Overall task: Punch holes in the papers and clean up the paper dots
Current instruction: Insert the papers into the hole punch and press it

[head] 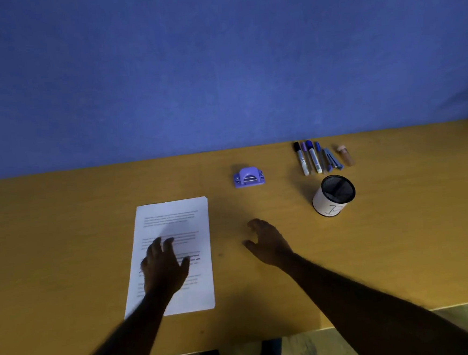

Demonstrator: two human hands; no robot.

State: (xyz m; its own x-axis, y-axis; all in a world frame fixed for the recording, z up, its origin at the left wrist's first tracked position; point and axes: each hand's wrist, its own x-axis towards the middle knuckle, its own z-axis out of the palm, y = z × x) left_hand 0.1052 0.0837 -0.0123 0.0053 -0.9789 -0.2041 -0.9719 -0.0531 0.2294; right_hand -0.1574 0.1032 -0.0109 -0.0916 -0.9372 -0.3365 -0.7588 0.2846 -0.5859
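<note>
A stack of printed white papers (183, 220) lies flat on the yellow-brown table (63, 232), left of centre. My left hand (164, 264) rests on the lower half of the stack, fingers spread, holding nothing. A small purple hole punch (248, 177) stands behind and to the right of the papers, untouched. My right hand (266, 242) hovers over bare table between the papers and the punch, fingers curled apart and empty. No paper dots are visible.
A black mesh pen cup (333, 196) with a white label stands at the right. Behind it lie several markers and pens (314, 157) and a small brown vial (346, 155). A blue wall (218, 66) rises behind the table. The table's near edge runs along the bottom.
</note>
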